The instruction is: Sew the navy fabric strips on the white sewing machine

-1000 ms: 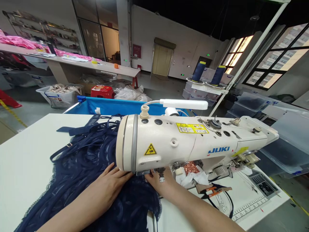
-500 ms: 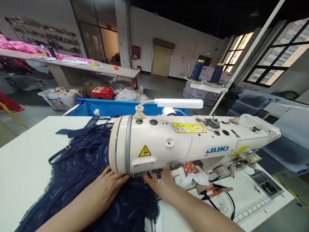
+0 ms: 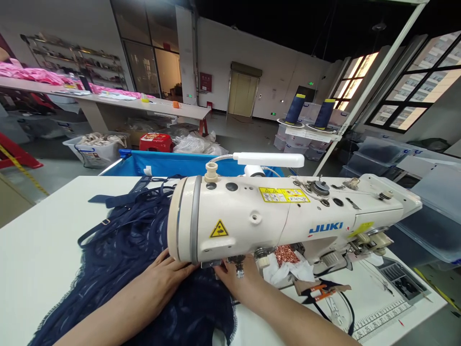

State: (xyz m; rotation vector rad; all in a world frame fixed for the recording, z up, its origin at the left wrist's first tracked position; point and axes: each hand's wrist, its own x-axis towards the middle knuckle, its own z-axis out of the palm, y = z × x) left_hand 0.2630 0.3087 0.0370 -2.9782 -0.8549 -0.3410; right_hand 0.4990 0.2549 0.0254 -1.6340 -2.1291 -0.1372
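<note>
A cream JUKI sewing machine [image 3: 288,216] stands across the white table [image 3: 32,240]. Dark blue lace fabric [image 3: 118,250] with straps lies heaped to its left and runs under the machine head. My left hand [image 3: 167,276] lies flat on the fabric, fingers stretched toward the needle area, which the machine head hides. My right hand [image 3: 236,278] rests on the fabric just under the head, its fingertips hidden by the machine.
Small orange-handled snips [image 3: 317,289] and a white cloth with copper bits [image 3: 286,254] lie right of my right hand. A white lamp [image 3: 268,159] arches over the machine. Behind are a blue bin [image 3: 169,163], thread cones [image 3: 295,109], plastic crates [image 3: 428,216] and a long bench [image 3: 144,103].
The view shifted slightly; both hands stay on the fabric under the machine head, with barely any change of place.
</note>
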